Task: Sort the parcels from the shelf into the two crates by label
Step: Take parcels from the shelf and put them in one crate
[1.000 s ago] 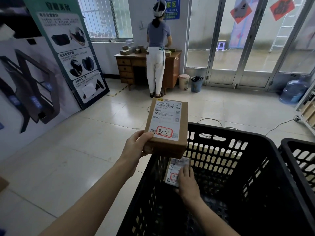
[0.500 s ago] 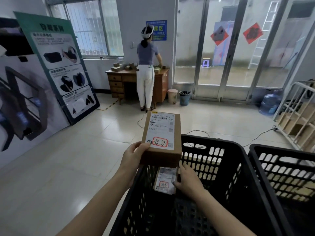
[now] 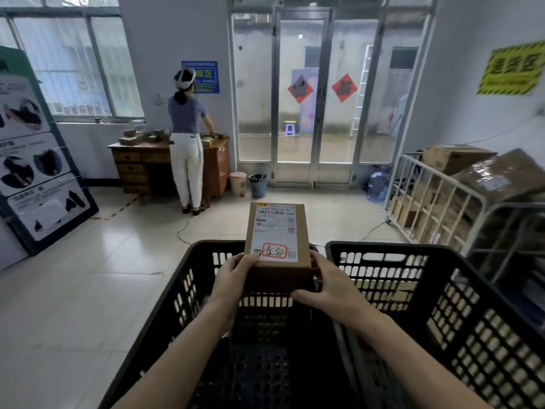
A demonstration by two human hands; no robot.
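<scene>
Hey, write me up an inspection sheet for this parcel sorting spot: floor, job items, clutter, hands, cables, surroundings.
Surface: pale tiled floor; no table in use here.
Job's things: brown parcel with white label, held above the left crate far rim; right crate beside it; shelf with cartons at right.
Clutter: pink bin, dark bin, water jug near the glass doors.
Hands: left hand and right hand both grip the parcel.
Cables: cable on the floor near the desk; second cable towards the shelf.
Surroundings: another person at the desk, back turned; poster board at left.
</scene>
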